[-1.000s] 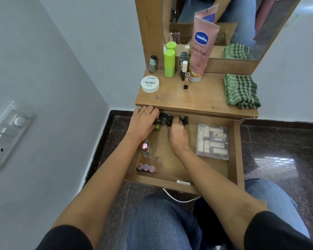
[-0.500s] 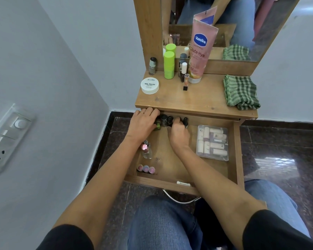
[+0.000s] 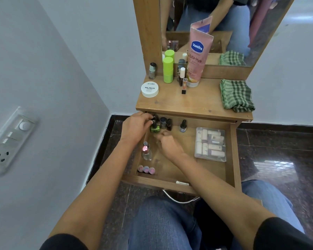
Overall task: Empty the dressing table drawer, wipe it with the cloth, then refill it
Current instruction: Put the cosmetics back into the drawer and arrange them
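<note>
The wooden drawer (image 3: 232,156) is pulled out below the dressing table top (image 3: 197,103). My left hand (image 3: 135,128) is at its back left corner, with the fingers closed on the black caps of a green nail polish bottle (image 3: 155,129) and one beside it. Next to these stand dark bottles (image 3: 165,123) and a lone black-capped bottle (image 3: 183,126). My right hand (image 3: 169,144) hovers over the middle of the drawer, fingers loosely curled, nothing seen in it. A green checked cloth (image 3: 237,95) lies folded on the table top at the right.
The drawer also holds a clear case of tubes (image 3: 210,144), a clear pink-capped bottle (image 3: 146,150) and three small pink-topped items (image 3: 146,169). A Vaseline tube (image 3: 197,56), green canister (image 3: 168,70) and white jar (image 3: 150,89) stand before the mirror. A wall is close on the left.
My right hand has let go of the bottles at the back and drawn toward me, uncovering them. My left hand stays on the back left bottles.
</note>
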